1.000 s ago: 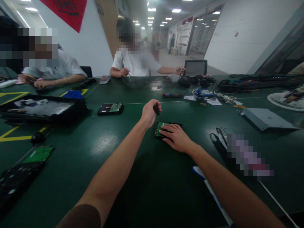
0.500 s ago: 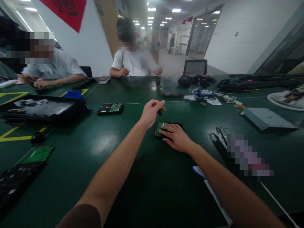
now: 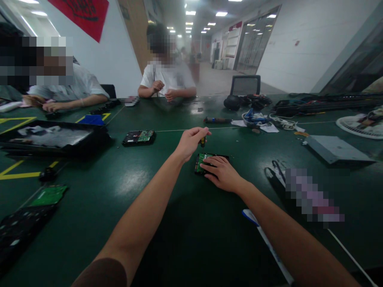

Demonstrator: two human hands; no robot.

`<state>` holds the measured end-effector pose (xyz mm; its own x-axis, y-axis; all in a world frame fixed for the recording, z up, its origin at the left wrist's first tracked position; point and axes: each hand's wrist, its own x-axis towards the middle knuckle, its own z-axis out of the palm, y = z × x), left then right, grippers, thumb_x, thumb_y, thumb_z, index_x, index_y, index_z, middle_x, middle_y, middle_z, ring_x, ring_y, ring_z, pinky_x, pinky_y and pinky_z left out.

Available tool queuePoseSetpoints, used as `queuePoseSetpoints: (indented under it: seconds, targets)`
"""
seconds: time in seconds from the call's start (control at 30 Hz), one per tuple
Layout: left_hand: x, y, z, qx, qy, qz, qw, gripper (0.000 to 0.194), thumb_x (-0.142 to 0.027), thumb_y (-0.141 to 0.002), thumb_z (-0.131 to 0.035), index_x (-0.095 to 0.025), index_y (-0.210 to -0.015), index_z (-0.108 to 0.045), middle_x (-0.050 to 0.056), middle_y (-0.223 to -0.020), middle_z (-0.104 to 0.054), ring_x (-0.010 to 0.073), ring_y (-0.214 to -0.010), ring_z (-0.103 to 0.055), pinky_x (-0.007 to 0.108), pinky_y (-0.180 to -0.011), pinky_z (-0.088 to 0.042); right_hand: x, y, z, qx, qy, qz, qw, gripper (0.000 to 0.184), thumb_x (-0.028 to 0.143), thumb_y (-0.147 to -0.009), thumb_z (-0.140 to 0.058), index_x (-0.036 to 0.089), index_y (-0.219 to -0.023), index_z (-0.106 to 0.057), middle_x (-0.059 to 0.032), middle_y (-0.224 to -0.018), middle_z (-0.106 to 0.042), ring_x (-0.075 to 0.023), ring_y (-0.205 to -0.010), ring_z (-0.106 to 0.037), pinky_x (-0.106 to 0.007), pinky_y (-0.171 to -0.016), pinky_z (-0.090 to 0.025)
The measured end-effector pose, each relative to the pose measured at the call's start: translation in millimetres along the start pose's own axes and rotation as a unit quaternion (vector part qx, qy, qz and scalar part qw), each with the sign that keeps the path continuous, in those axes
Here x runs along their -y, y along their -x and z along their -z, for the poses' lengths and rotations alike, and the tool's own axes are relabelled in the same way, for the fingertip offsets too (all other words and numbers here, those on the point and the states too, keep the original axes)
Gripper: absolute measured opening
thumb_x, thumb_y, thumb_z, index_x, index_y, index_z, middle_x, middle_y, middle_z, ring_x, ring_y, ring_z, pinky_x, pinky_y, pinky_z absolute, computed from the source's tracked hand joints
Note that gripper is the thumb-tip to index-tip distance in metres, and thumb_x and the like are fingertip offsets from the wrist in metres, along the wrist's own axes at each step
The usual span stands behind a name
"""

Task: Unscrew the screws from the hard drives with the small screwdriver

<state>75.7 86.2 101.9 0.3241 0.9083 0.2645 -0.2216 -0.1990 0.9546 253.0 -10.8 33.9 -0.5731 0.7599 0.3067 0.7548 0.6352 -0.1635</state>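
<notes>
Pinched in my left hand (image 3: 189, 144) is a small screwdriver (image 3: 203, 142) with a dark and yellow handle, upright above a hard drive (image 3: 200, 162). Its shaft is too thin to make out, so I cannot tell whether the tip touches the drive. The drive lies on the green table, its green circuit board facing up. My right hand (image 3: 224, 173) rests over the drive's right part and holds it down, fingers laid across the board and thumb by the near edge. Its palm and fingers hide much of the drive.
Another hard drive (image 3: 139, 137) lies to the left, near a black tray (image 3: 98, 133). A dark cylindrical tool (image 3: 218, 120), a cable-filled bowl (image 3: 255, 118) and a grey metal box (image 3: 338, 149) are right of centre. A lanyard (image 3: 271, 173) lies at right. Two people sit opposite.
My left hand has shifted very slightly, and more of the screwdriver handle shows. My right hand stays on the drive. The person opposite has brought both hands closer together.
</notes>
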Motion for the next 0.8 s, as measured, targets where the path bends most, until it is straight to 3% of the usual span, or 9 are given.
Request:
queuePoseSetpoints:
  seconds: [0.13,0.27,0.43,0.57,0.8]
  targets:
    - [-0.9,1.4,-0.3,0.023,0.017,0.0,1.0,0.023,-0.041,-0.089,-0.073,-0.018,-0.088,-0.072,0.003,-0.079,-0.069,0.0129,-0.072,-0.065,0.026,-0.07,-0.05,-0.1,0.4,-0.4,0.001,0.001,0.0,1.0,0.042,0.034,-0.101,-0.058,0.031,-0.143,-0.061,-0.0085,-0.148,-0.059,-0.0301,-0.139,-0.05,-0.058,-0.117,-0.035]
    - [4.0,-1.7,-0.4,-0.003,0.059,0.001,0.998,0.023,-0.04,-0.093,-0.068,-0.018,-0.088,-0.065,0.002,-0.078,-0.069,0.0142,-0.073,-0.068,0.028,-0.072,-0.053,0.3,0.3,0.1,-0.001,0.002,0.0,1.0,0.042,0.034,-0.102,-0.058,0.03,-0.143,-0.061,-0.0091,-0.148,-0.059,-0.0303,-0.139,-0.05,-0.058,-0.118,-0.034]
    - [13.2,-8.6,-1.3,-0.07,0.055,-0.01,0.996,0.041,-0.055,-0.1,-0.053,-0.02,-0.078,-0.058,0.0,-0.068,-0.061,0.0135,-0.066,-0.063,0.028,-0.071,-0.053,0.8,-0.3,1.6,0.001,0.0,0.003,1.0,0.042,0.034,-0.101,-0.058,0.029,-0.142,-0.062,-0.0096,-0.147,-0.059,-0.0305,-0.138,-0.051,-0.058,-0.117,-0.035]
    - [18.3,-10.4,-3.6,-0.1,0.053,-0.005,0.994,0.052,-0.07,-0.095,-0.052,-0.022,-0.074,-0.057,0.0,-0.066,-0.056,0.0136,-0.062,-0.057,0.028,-0.069,-0.051,1.3,-0.7,2.2,0.004,0.003,0.004,1.0,0.04,0.034,-0.102,-0.057,0.028,-0.141,-0.063,-0.0095,-0.147,-0.059,-0.03,-0.138,-0.05,-0.056,-0.117,-0.035]
    - [11.8,-5.7,0.5,-0.044,-0.047,-0.026,0.998,0.054,-0.07,-0.089,-0.062,-0.021,-0.068,-0.061,0.0,-0.066,-0.053,0.0145,-0.066,-0.051,0.028,-0.065,-0.043,0.0,-0.3,0.2,0.005,0.005,0.002,1.0,0.041,0.034,-0.102,-0.056,0.028,-0.142,-0.062,-0.0093,-0.149,-0.058,-0.0296,-0.139,-0.05,-0.056,-0.118,-0.034]
